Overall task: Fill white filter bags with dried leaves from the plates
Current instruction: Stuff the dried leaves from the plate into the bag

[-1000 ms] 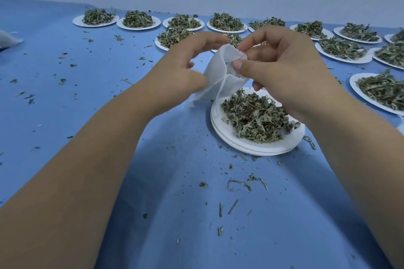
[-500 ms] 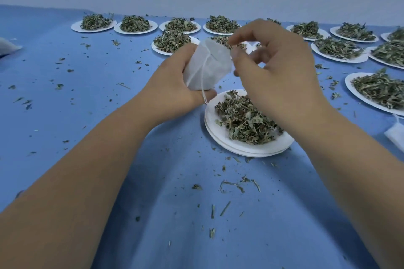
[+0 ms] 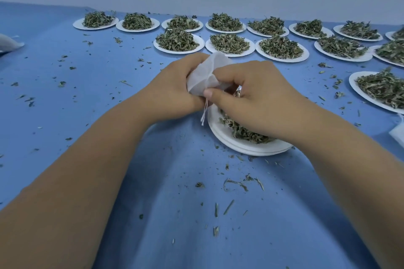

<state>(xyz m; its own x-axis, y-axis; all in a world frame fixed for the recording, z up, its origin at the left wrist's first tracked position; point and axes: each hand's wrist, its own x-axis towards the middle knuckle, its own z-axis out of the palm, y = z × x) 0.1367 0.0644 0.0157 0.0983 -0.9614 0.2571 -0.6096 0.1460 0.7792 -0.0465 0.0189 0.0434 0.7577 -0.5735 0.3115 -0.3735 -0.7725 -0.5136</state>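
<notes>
A: Where is the white filter bag [image 3: 207,74]?

B: It is in the middle of the frame, up off the blue cloth [image 3: 175,203]. Both hands hold it, just above the far edge of the near plates.

A: What does the left hand [image 3: 175,89] do?

B: Its fingers curl round the left side of the bag and grip it.

A: And the right hand [image 3: 258,98]?

B: It pinches the right side of the bag. Its thumb presses on the low corner and the other fingers curl over the top. Some green bits show under those fingers, but I cannot tell if it holds them.

A: Is there anything in the bag?

B: I cannot tell.

A: What hangs down?

B: A thin white string [image 3: 204,113]. It hangs from the bag between the two hands, down past the rim of the top plate.

A: What is under the hands?

B: A stack of white plates [image 3: 215,126] with a pile of dried leaves [image 3: 242,134] on top. The right hand and wrist hide much of the pile.

A: Are there more plates?

B: Lots. Two rows of plates [image 3: 179,51] run along the top of the frame, each with its own leaf pile. One more plate [image 3: 354,82] sits at the right edge.

A: What else is on the cloth?

B: Small leaf bits [image 3: 236,182] lie all over it. Another white bag [image 3: 9,42] lies at the upper left edge, and one more bag [image 3: 398,135] peeks in at the right edge.
</notes>
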